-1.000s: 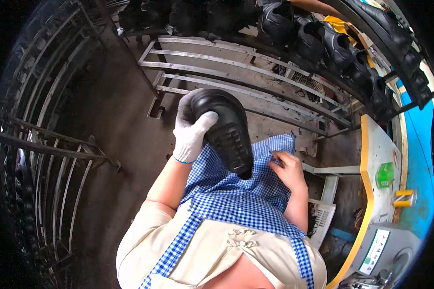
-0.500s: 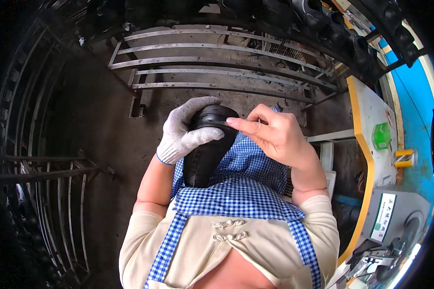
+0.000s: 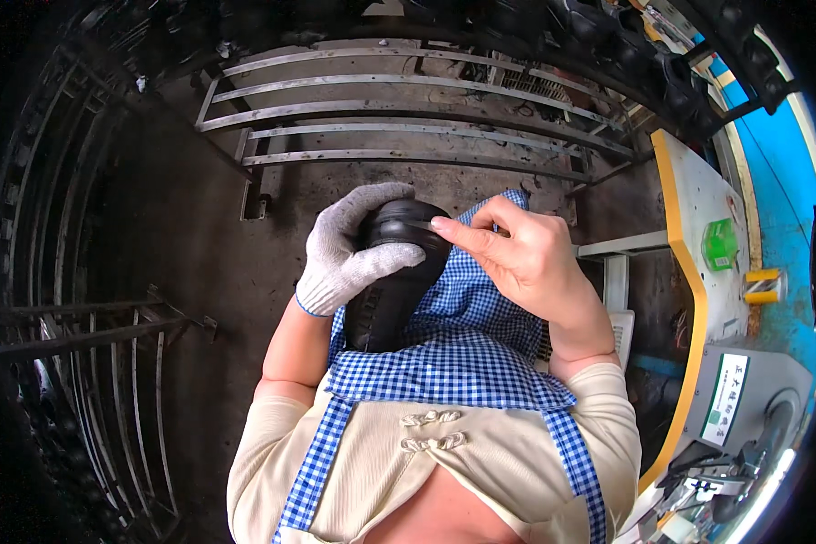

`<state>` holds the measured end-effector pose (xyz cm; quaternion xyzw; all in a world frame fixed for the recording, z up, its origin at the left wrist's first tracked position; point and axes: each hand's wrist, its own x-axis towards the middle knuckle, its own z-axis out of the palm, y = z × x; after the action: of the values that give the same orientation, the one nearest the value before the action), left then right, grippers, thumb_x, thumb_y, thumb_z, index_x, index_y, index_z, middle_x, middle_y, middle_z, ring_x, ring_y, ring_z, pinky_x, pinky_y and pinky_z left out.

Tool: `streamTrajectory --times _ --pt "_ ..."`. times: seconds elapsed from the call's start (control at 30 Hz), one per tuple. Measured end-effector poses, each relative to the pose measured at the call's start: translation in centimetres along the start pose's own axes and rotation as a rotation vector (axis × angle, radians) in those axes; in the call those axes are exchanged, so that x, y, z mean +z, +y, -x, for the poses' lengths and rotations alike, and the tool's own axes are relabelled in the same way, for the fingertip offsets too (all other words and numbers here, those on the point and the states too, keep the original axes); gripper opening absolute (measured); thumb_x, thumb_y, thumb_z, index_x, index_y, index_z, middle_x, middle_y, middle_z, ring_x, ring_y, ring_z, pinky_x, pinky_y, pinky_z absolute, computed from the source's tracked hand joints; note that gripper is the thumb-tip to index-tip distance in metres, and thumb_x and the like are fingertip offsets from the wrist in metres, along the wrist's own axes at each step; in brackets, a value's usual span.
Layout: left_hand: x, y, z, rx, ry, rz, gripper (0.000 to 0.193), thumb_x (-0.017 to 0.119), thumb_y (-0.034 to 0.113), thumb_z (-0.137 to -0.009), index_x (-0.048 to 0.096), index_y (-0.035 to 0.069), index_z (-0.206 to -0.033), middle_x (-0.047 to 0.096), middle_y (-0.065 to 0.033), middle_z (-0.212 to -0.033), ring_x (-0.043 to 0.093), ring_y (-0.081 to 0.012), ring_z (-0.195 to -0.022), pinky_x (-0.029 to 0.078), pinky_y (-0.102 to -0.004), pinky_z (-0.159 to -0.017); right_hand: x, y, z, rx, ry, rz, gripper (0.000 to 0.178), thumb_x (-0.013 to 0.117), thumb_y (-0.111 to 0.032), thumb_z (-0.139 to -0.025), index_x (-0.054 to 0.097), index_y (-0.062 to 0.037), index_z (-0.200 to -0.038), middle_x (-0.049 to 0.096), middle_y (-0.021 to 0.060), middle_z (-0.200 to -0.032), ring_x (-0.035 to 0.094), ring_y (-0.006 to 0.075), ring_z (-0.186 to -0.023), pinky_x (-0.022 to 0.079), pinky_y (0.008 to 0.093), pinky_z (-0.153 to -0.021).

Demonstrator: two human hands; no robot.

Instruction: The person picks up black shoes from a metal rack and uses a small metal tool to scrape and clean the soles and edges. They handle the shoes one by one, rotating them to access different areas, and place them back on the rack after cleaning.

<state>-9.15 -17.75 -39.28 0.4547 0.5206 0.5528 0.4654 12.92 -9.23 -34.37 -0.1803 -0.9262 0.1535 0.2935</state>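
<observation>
A black shoe (image 3: 378,313) is held in front of my body, its rounded end away from me and its other end against the blue checked apron (image 3: 453,372). My left hand (image 3: 346,257), in a pale knit glove, wraps round the rounded end, with the thumb across the near side. My bare right hand (image 3: 537,263) is closed in a pinch, its fingertips touching the right side of that rounded end at the sole's rim. Anything small between those fingertips is too hidden to make out.
Ahead stands a low metal rack (image 3: 408,107); another metal frame (image 3: 109,331) is at the left. Black shoes (image 3: 680,86) fill a rack at the upper right. On the right, a yellow-edged white table (image 3: 712,204) bears a green container (image 3: 720,245), a yellow spool (image 3: 764,286) and a grey machine (image 3: 743,399).
My right fingertips have shifted slightly to the right along the shoe's rim. My left hand keeps its grip, and the view has moved a little.
</observation>
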Motion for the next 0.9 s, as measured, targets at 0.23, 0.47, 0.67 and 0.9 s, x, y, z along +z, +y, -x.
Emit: streamTrajectory --times 0.23,0.47,0.67,0.9 --pt "0.2 -0.2 -0.1 -0.038 0.028 0.058 0.075 0.091 0.022 -0.058 0.062 0.001 -0.125 0.066 -0.0098 -0.115 0.064 -0.0214 -0.107 0.050 -0.0353 -0.097 0.1 0.3 -0.2 0.007 -0.004 -0.035 0.043 0.074 0.000 -0.077 0.075 -0.0183 -0.116 0.061 0.0075 -0.078 0.061 0.0213 -0.056 0.048 0.0323 -0.048" --pt "0.1 0.0 -0.3 -0.029 0.042 0.039 0.075 0.091 0.023 -0.058 0.063 0.000 -0.124 0.066 -0.0094 -0.115 0.063 -0.0216 -0.107 0.049 -0.0351 -0.098 -1.3 0.8 -0.1 0.029 -0.051 0.038 0.038 0.075 -0.001 -0.077 0.076 -0.0187 -0.111 0.061 0.0071 -0.079 0.062 0.0213 -0.058 0.048 0.0326 -0.051" --pt "0.3 0.0 -0.5 -0.045 0.054 0.056 0.076 0.091 0.023 -0.057 0.063 0.000 -0.124 0.067 -0.0094 -0.114 0.063 -0.0215 -0.106 0.049 -0.0343 -0.098 -2.6 0.7 -0.3 0.001 -0.085 0.109 0.036 0.071 -0.006 -0.079 0.076 -0.0233 -0.110 0.058 0.0042 -0.079 0.062 0.0207 -0.058 0.051 0.0349 -0.051" --pt "0.0 -0.4 -0.9 0.003 -0.003 -0.027 0.073 0.093 0.025 -0.063 0.062 0.000 -0.125 0.068 -0.0106 -0.114 0.064 -0.0194 -0.106 0.051 -0.0337 -0.097 -2.7 0.7 -1.4 -0.043 -0.076 0.084 0.033 0.075 -0.003 -0.075 0.078 -0.0169 -0.106 0.060 0.0055 -0.077 0.059 0.0195 -0.056 0.046 0.0313 -0.049"
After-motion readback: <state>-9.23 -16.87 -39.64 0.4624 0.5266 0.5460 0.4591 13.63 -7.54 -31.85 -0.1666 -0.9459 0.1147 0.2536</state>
